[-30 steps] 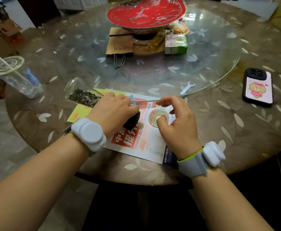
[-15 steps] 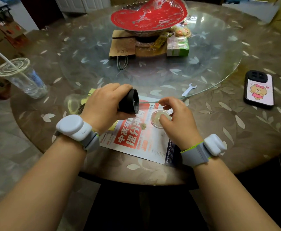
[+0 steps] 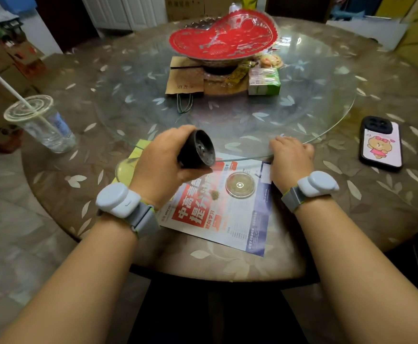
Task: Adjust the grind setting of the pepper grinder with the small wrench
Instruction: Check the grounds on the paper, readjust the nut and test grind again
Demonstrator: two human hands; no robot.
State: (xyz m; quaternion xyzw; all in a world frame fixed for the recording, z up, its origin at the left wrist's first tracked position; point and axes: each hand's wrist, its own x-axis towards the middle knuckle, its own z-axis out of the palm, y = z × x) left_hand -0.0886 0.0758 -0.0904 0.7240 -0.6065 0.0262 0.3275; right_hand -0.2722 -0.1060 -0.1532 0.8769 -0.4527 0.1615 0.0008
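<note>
1. Head view: my left hand (image 3: 158, 167) grips the black round pepper grinder (image 3: 196, 151), fingers curled round its body, lifted above the table with its open grinding end tilted up toward me.
2. My right hand (image 3: 291, 158) lies knuckles-up at the edge of the round glass turntable (image 3: 327, 100), fingers bent down over the spot; whether they hold anything I cannot tell. The small wrench is not visible.
3. Between my hands, on the printed red-and-blue paper leaflet (image 3: 217, 217), lies a clear round plastic lid (image 3: 240, 184) with a small heap of ground pepper (image 3: 214, 194) just beside it.
4. Well to the right of my right hand lies a black phone with a pink cartoon-bear case (image 3: 380, 144).
5. Well to the left of my left hand stands a clear plastic cup with a white straw (image 3: 41, 122).
</note>
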